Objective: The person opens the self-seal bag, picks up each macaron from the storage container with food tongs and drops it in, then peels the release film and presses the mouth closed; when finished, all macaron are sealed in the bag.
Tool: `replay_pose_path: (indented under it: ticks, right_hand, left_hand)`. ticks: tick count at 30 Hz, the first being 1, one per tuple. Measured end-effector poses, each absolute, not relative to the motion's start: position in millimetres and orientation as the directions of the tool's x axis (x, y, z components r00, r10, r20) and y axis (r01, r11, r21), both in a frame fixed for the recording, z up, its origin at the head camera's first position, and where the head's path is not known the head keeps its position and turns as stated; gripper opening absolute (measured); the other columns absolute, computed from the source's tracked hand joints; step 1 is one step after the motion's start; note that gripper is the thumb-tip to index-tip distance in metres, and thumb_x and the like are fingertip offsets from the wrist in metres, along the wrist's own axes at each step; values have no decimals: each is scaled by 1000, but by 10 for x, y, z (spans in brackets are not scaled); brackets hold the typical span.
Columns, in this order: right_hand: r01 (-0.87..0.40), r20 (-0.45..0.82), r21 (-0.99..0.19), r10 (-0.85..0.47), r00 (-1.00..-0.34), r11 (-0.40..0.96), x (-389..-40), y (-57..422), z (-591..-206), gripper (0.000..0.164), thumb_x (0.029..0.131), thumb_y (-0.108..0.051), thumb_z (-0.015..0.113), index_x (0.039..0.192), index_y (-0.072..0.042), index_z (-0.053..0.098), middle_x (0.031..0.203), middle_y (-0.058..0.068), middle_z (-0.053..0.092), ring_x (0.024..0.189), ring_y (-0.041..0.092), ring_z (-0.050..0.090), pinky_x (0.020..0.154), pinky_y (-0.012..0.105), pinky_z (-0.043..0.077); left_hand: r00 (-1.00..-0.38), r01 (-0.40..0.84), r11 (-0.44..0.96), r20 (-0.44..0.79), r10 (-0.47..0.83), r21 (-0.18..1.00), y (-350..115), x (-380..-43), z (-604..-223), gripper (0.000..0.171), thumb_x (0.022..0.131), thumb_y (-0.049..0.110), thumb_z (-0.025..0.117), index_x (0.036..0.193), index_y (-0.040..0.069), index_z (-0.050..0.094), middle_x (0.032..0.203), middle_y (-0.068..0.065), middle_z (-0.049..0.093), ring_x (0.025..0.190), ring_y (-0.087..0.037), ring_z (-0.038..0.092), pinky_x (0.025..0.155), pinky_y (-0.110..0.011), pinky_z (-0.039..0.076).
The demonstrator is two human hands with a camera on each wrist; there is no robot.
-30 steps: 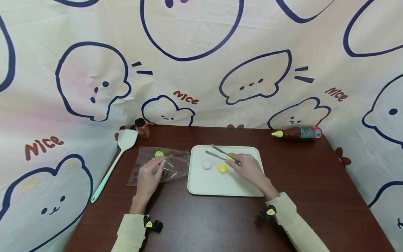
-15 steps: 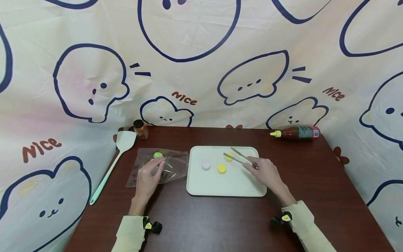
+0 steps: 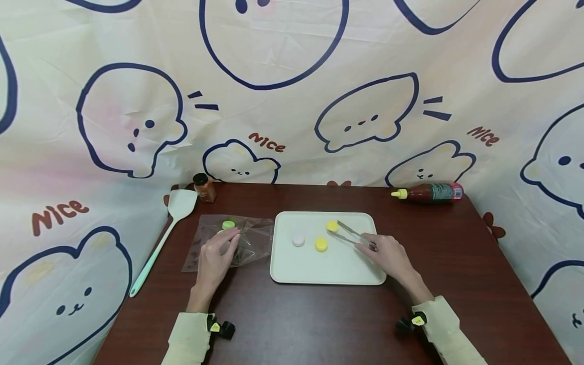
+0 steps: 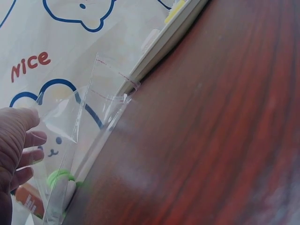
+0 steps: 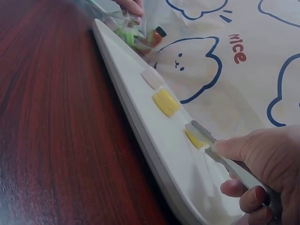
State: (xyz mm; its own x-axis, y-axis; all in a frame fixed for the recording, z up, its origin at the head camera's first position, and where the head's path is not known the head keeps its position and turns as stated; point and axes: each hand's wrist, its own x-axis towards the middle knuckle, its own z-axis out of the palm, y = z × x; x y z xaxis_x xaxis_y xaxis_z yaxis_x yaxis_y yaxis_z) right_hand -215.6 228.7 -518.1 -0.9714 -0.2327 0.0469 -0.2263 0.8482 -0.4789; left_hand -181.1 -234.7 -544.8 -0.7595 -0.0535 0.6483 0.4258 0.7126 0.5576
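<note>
My right hand (image 3: 388, 253) grips metal tongs (image 3: 367, 244) with serrated tips, jaws parted. In the right wrist view the tips stand around the back yellow macaron (image 5: 194, 139), which lies on the white tray (image 3: 347, 268). A second yellow macaron (image 3: 321, 245) and a pale lilac macaron (image 3: 298, 240) lie nearby on the tray. Left of it, a clear plastic bag (image 3: 257, 241) holds a green macaron (image 3: 228, 224). My left hand (image 3: 215, 256) pinches the bag's film near its opening, lifting it in the left wrist view (image 4: 65, 117).
A white spatula (image 3: 182, 204) with a mint handle lies at the left edge. Behind the bag stands a dark-capped spice jar (image 3: 207, 191). A red sauce bottle (image 3: 429, 193) lies on its side at the back right, beside the printed cloth backdrop (image 3: 292, 121).
The tongs and my right hand first swung right across the tray, then lowered slightly toward the back yellow macaron. My left hand stays at the bag.
</note>
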Motion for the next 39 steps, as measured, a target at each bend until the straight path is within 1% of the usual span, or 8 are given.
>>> replay_pose_path:
  ticks: [10,15,17,19,22,25,33,39]
  right_hand:
    - [-236,61,-484,-237,-970,843,-2158,2296,-5214,47,98,-41,73,133,-9,73,61,-7,38,57,12,36,51,30,27]
    - [-237,67,-478,-234,-970,846,-2157,2301,-5207,45,99,-40,73,132,-9,73,68,-2,62,67,15,48,57,32,37]
    - [-243,81,-473,-233,-969,847,-2157,2304,-5208,44,99,-39,73,131,-9,74,83,7,74,73,16,53,61,32,42]
    - [-251,90,-474,-237,-967,844,-2157,2308,-5206,43,99,-38,73,131,-9,74,98,14,78,75,17,56,62,34,46]
    - [-256,102,-469,-236,-966,845,-2155,2309,-5203,42,99,-38,73,130,-9,75,117,19,76,82,18,65,66,38,52]
    - [-264,107,-467,-242,-964,844,-2152,2314,-5196,42,100,-37,72,130,-9,74,124,20,74,92,22,71,69,44,56]
    - [-257,108,-476,-234,-966,841,-2143,2327,-5222,44,100,-40,71,133,-10,73,129,18,71,108,34,73,77,52,59]
    - [-243,97,-498,-225,-969,833,-2143,2349,-5236,47,100,-41,71,135,-11,71,132,16,70,115,36,71,84,56,58]
  left_hand:
    - [-755,432,712,654,-51,554,-2344,-1812,-5447,20,94,7,78,114,1,80,116,-15,77,111,-34,73,91,-54,57]
    - [-748,436,711,661,-54,552,-2332,-1810,-5439,20,94,6,78,113,1,80,115,-15,78,110,-35,74,91,-55,57]
    - [-749,437,711,661,-53,551,-2329,-1811,-5436,20,94,5,79,113,1,80,115,-14,78,110,-35,74,91,-56,57]
    - [-750,436,709,659,-53,554,-2327,-1813,-5436,20,94,5,78,113,1,80,116,-14,78,110,-35,73,91,-56,57]
    - [-756,431,708,652,-54,559,-2326,-1814,-5437,20,94,6,78,114,2,80,117,-13,78,111,-34,73,92,-55,57]
    - [-763,426,707,644,-55,564,-2325,-1820,-5438,20,94,7,78,114,2,80,117,-13,78,112,-34,73,92,-55,57]
    - [-763,431,701,644,-53,568,-2331,-1819,-5427,21,95,6,78,115,1,80,117,-15,77,112,-34,73,94,-56,57]
    - [-757,438,711,653,-39,550,-2341,-1815,-5438,20,95,6,77,114,0,80,117,-12,78,111,-33,73,92,-55,57]
